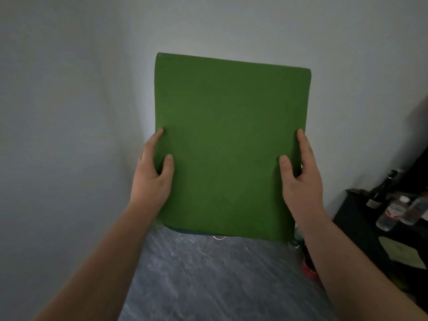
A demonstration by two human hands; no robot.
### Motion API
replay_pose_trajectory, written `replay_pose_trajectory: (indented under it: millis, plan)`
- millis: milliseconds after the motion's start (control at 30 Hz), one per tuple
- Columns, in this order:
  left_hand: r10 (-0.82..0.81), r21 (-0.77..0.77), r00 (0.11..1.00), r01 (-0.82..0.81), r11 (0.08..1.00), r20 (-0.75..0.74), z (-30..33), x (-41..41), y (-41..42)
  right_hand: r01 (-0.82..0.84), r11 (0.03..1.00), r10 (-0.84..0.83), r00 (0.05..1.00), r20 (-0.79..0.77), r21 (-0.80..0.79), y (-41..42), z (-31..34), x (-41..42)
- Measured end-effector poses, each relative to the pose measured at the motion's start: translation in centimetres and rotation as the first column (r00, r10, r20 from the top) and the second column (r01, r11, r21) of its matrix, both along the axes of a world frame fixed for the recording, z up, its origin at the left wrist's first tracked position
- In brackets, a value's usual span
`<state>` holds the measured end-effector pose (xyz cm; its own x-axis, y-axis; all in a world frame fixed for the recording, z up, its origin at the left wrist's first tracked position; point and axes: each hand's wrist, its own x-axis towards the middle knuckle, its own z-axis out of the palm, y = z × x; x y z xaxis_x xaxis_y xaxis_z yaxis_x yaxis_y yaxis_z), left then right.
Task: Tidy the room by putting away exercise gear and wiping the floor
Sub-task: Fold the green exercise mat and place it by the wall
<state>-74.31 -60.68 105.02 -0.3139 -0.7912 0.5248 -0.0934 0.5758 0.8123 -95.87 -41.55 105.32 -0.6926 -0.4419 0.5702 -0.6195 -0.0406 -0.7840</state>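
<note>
While the flat green foam exercise mat (229,144) stands upright against the white wall (69,89), left hand (152,172) and right hand (301,174) grip its 2 side edges.

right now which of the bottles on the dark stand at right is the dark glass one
The dark bottle, tallest and farthest back on the dark stand. The two clear plastic bottles in front of it are see-through and shorter.
</note>
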Motion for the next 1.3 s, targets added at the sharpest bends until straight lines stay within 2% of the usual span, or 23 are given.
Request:
replay_pose_trajectory:
  millis: [233,533,700,933,1300]
  plan:
    - [0.008,0.046,1.0,-0.009,0.999,0.021,-1.9,-7.4,-9.0,-0.021,0.999,0.02,1.0,0.008,0.031,-8.6,-1.7,-7.4]
    - [-0.125,0.037,0.991,0.123,0.992,0.038,-5.4,-19.7,-23.8,0.124,0.991,-0.128,0.989,0.07,0.057,-20.8,-4.6,-16.9]
    - [-0.208,0.093,0.973,0.199,0.976,0.099,-7.5,-26.9,-28.9,0.222,0.967,-0.239,0.962,0.135,0.129,-24.5,-7.1,-22.4]
    - [-0.283,0.115,0.947,0.268,0.957,0.151,-10.4,-36.7,-30.2,0.283,0.942,-0.313,0.935,0.165,0.182,-25.1,-10.2,-31.5]
    - [-0.123,0.213,0.943,0.058,0.975,0.308,-18.0,-52.8,-23.7,0.132,0.944,-0.209,0.948,0.239,0.302,-21.1,-19.9,-50.2]
